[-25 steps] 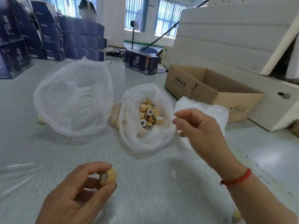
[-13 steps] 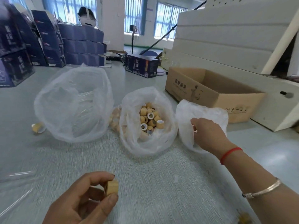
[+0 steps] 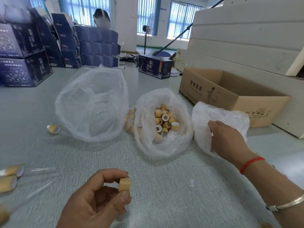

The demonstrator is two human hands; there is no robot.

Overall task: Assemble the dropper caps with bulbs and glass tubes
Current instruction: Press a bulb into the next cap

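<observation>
My left hand [image 3: 97, 199] pinches a tan bamboo-look dropper cap [image 3: 124, 185] between thumb and forefinger, low in the middle. My right hand [image 3: 225, 140] reaches into a small white plastic bag [image 3: 220, 116] on the right; a small white piece shows at its fingers, which are partly hidden by the plastic. Between the hands, an open clear bag [image 3: 164, 145] holds several more caps [image 3: 164, 120]. Assembled droppers with glass tubes [image 3: 11, 176] lie at the left edge.
A large, puffed clear bag [image 3: 92, 104] stands left of the cap bag, with a loose cap [image 3: 54, 129] beside it. An open cardboard box [image 3: 230, 96] sits at the back right, before white foam slabs [image 3: 246, 38]. Dark blue cartons [image 3: 24, 63] are stacked at the back left.
My right hand moved away from me and down, into the small white bag. My left hand kept hold of the cap. The view shifted, showing finished droppers at the left.
</observation>
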